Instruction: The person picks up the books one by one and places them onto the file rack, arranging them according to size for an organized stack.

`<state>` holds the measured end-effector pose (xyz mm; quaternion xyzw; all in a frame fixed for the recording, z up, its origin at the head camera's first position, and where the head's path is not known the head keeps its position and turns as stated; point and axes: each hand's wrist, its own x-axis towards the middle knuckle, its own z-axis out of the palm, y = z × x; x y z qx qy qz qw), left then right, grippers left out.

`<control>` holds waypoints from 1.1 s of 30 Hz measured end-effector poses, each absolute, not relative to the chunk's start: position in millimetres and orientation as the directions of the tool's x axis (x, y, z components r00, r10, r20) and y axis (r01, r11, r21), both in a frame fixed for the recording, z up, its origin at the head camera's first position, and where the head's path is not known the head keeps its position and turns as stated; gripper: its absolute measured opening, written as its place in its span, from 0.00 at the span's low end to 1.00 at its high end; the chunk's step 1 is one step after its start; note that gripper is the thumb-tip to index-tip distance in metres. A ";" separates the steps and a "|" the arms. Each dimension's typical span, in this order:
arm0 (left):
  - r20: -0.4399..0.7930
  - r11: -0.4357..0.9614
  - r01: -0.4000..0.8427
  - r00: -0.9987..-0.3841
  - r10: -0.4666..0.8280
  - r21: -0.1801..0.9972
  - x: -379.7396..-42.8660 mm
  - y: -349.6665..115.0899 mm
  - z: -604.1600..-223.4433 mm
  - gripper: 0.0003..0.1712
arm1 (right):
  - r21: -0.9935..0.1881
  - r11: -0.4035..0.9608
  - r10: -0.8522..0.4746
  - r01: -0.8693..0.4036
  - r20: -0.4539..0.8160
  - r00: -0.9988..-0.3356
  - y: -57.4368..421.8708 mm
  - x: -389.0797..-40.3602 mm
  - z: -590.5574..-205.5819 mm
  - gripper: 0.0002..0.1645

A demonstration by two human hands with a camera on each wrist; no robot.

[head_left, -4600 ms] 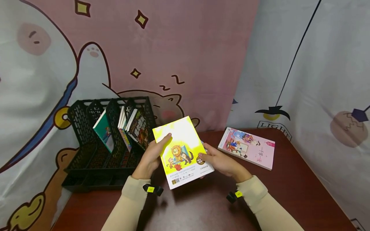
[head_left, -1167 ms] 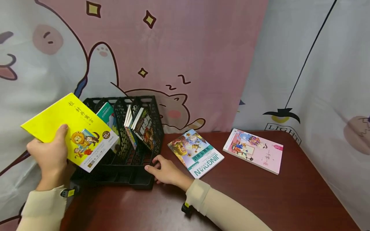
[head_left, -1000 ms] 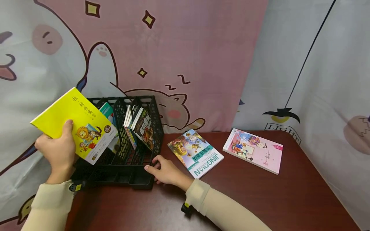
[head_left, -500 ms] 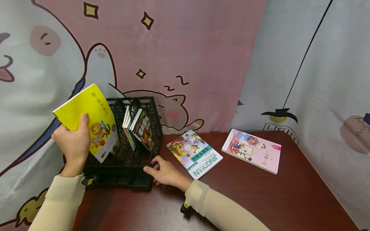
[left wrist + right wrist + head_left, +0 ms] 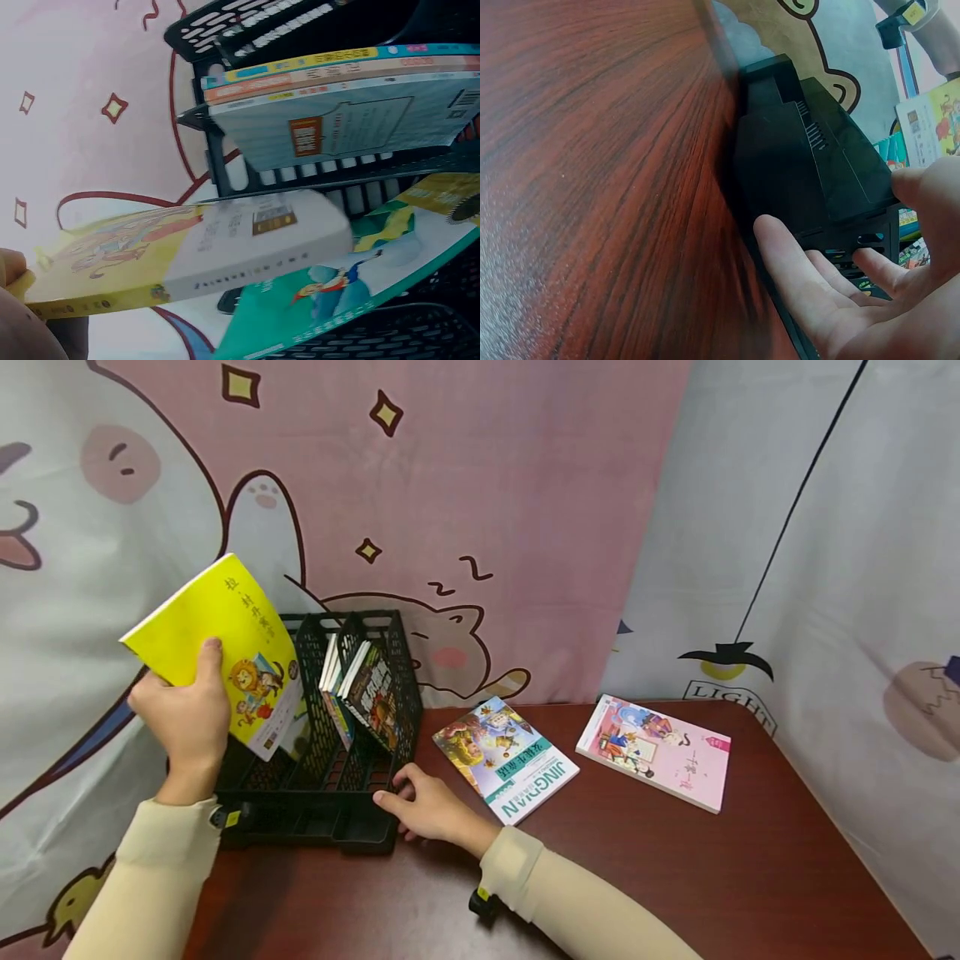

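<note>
My left hand [image 5: 183, 710] grips a yellow book [image 5: 232, 627] with a lion picture, thumb across its front cover. The book is tilted in front of the left compartments of a black desktop book rack [image 5: 405, 685]. In the left wrist view, the book's lower end hangs beside a green book [image 5: 337, 289] leaning inside the rack, and several upright books [image 5: 330, 112] stand beyond a divider. My right hand [image 5: 427, 806] holds the rack's front right corner, thumb on the front edge. In the right wrist view, its fingers [image 5: 787, 259] lie along the rack's side.
A book with a teal band [image 5: 510, 760] lies flat just right of the rack. Farther right lies a pink book [image 5: 656, 752]. Both rest on the reddish-brown table [image 5: 637, 868]. A printed cloth [image 5: 525, 527] hangs behind the table and along its right side.
Earlier both hands held the yellow book at the table's middle; the teal-banded book now shows there. The left hand carried the yellow book to the rack, lately rightward, then slightly up. The right hand moved to the rack's corner.
</note>
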<state>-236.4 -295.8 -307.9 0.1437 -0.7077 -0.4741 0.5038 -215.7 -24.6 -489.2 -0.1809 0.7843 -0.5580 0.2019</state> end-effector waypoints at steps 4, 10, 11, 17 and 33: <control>0.576 0.520 0.258 -0.461 -0.675 0.815 -245.8 -296.6 -314.9 0.22 | -0.948 0.313 -0.510 -0.063 -0.111 -0.853 -24.0 -216.1 -488.1 0.28; 0.541 0.475 0.265 -0.500 -0.676 0.839 -248.4 -288.3 -317.3 0.19 | -0.945 0.320 -0.507 -0.067 -0.111 -0.855 -24.3 -216.6 -488.9 0.29; 0.534 0.462 0.273 -0.506 -0.678 0.844 -248.6 -287.6 -317.4 0.19 | -0.945 0.321 -0.506 -0.067 -0.110 -0.856 -24.5 -216.6 -488.9 0.29; 0.514 0.424 0.291 -0.518 -0.684 0.858 -250.1 -289.9 -318.6 0.19 | -0.946 0.318 -0.513 -0.067 -0.112 -0.851 -24.7 -215.4 -488.2 0.29; 0.446 0.470 0.121 -0.580 -0.682 0.875 -270.3 -312.1 -350.2 0.27 | -0.945 0.319 -0.503 -0.070 -0.106 -0.858 -24.3 -214.2 -490.3 0.28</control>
